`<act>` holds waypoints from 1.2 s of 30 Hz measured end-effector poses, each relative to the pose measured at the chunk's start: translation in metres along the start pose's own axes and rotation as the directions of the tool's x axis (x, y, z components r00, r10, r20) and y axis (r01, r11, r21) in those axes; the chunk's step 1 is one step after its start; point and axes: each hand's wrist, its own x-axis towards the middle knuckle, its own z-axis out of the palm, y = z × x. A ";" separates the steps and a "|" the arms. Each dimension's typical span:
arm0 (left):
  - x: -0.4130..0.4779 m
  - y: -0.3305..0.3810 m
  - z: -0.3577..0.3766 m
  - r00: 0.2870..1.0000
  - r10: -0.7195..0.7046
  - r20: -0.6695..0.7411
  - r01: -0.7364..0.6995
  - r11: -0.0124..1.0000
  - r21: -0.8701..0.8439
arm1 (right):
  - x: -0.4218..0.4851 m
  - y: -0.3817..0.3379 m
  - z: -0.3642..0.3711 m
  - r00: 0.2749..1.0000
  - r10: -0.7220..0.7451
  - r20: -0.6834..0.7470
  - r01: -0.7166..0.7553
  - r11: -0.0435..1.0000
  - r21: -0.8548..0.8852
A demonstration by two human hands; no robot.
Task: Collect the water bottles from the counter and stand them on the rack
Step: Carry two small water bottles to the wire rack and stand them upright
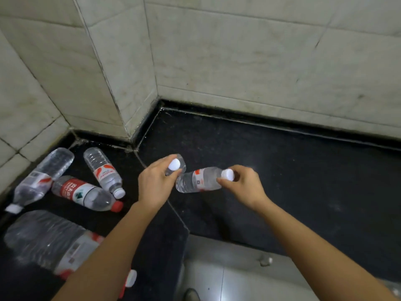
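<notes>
My left hand (155,184) grips the neck of an upright clear water bottle (181,165) with a white cap, seen from above. My right hand (244,184) pinches the white cap of a second small clear bottle (198,180), which lies on its side above the black counter (282,170). On the left of the counter lie several more bottles: a red-labelled bottle with a red cap (83,193), a white-capped one (104,170), a clear one by the wall (41,177) and a large bottle (50,240) partly hidden under my left forearm. No rack is in view.
Pale tiled walls (238,57) close the counter at the back and left, with a jutting wall corner (130,131). The counter's front edge steps in near the middle; grey floor tiles (227,279) and a shoe tip (192,294) show below.
</notes>
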 end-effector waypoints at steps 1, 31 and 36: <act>-0.005 0.013 0.003 1.000 -0.011 0.010 0.011 1.000 -0.027 | -0.003 -0.003 -0.010 0.999 -0.039 -0.013 0.038 0.999 -0.018; -0.217 0.565 0.292 0.839 0.399 0.371 0.030 0.645 -0.764 | -0.288 0.281 -0.540 0.743 0.099 -0.662 -0.106 0.994 0.031; -0.223 0.651 0.352 0.789 0.486 0.374 0.028 0.580 -0.814 | -0.298 0.324 -0.625 0.661 0.121 -0.741 -0.096 0.992 0.076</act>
